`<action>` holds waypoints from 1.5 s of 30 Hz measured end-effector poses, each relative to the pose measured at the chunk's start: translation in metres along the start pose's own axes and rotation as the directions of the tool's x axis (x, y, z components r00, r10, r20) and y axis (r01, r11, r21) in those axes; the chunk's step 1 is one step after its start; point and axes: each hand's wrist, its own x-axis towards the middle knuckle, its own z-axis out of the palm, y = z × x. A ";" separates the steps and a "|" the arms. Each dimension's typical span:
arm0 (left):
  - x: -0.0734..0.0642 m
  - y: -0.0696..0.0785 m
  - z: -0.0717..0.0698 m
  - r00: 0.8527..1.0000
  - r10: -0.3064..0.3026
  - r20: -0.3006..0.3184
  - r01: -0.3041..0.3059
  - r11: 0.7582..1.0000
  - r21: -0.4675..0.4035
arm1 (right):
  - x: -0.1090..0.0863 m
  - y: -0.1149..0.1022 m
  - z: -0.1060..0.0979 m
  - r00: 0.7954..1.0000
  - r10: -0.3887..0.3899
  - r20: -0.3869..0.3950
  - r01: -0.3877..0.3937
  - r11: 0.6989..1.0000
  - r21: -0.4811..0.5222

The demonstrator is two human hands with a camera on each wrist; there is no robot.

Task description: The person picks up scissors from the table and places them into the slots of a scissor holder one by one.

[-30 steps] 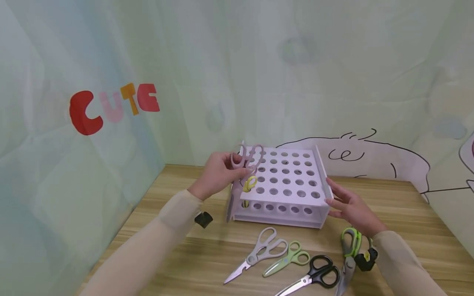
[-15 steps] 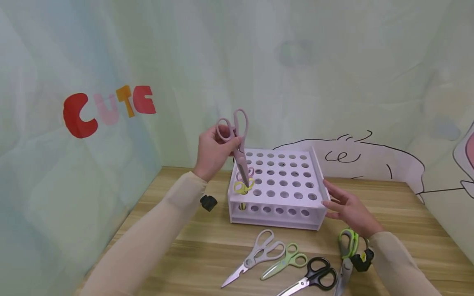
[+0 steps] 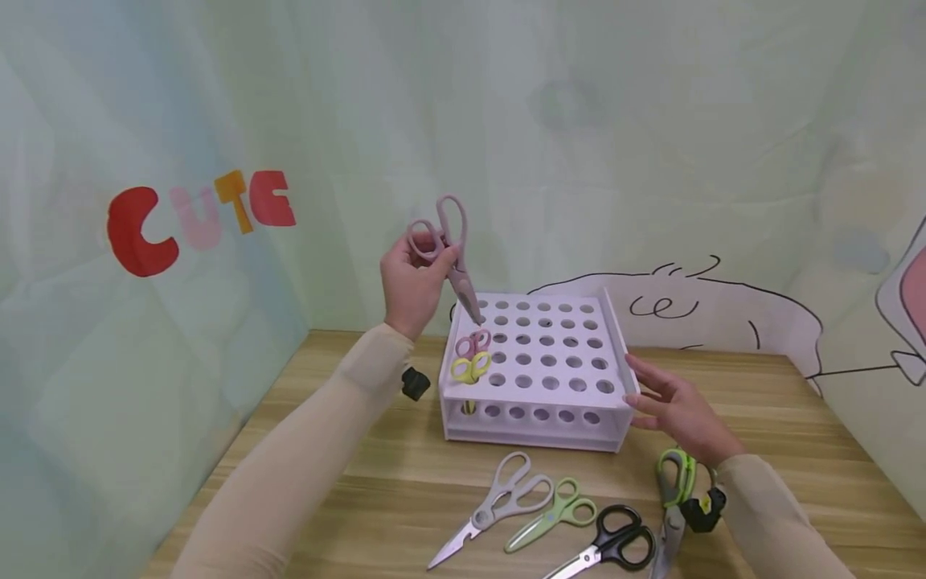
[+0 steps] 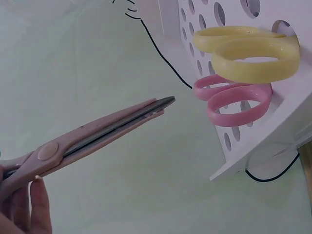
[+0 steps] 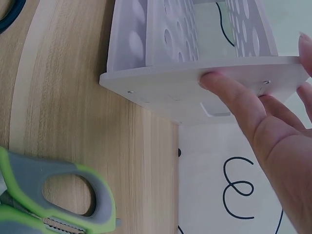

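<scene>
My left hand [image 3: 412, 285] pinches mauve-handled scissors [image 3: 463, 288] near the pivot, handle loops up and blades slanting down. Their tip hangs over the back left of a white rack [image 3: 521, 393] with rows of round holes. In the left wrist view the blades [image 4: 117, 129] are nearly shut and apart from the rack. Yellow scissors [image 4: 256, 73] and small pink scissors [image 4: 239, 114] sit in the left column, handles out, the yellow pair at the front corner. My right hand [image 3: 683, 414] touches the rack's right side panel [image 5: 161, 95] with fairly straight fingers.
In front of the rack lie light grey scissors [image 3: 499, 500], small green scissors [image 3: 553, 515] and black-handled scissors [image 3: 611, 543]. Green-and-grey scissors [image 3: 673, 507] lie beside my right wrist. A printed cloth [image 3: 579, 161] hangs behind the wooden table [image 3: 376, 482].
My left hand has lifted the mauve scissors up off the rack's left side and drawn them back and slightly left. My right hand keeps touching the side panel.
</scene>
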 end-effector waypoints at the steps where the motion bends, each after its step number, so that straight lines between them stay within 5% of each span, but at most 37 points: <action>1: 0.001 -0.002 0.001 1.000 0.005 -0.012 -0.005 1.000 0.002 | 0.000 0.000 0.000 1.000 0.000 -0.004 0.000 1.000 -0.005; 9: 0.007 -0.017 0.006 0.999 0.018 -0.050 -0.017 1.000 0.013 | 0.002 -0.001 0.002 1.000 0.005 -0.015 -0.005 1.000 0.004; 16: 0.007 -0.039 0.009 0.998 -0.042 -0.037 0.045 0.997 0.061 | -0.001 -0.004 0.003 1.000 0.007 -0.022 -0.007 1.000 0.010; 37: -0.006 -0.066 0.015 0.973 -0.202 0.113 0.165 0.948 0.272 | 0.000 -0.003 0.005 0.999 0.020 -0.033 -0.019 0.999 0.033; 45: -0.007 -0.070 0.015 0.960 -0.209 0.188 0.145 0.941 0.307 | 0.001 -0.002 0.004 1.000 0.020 -0.023 -0.019 0.999 0.046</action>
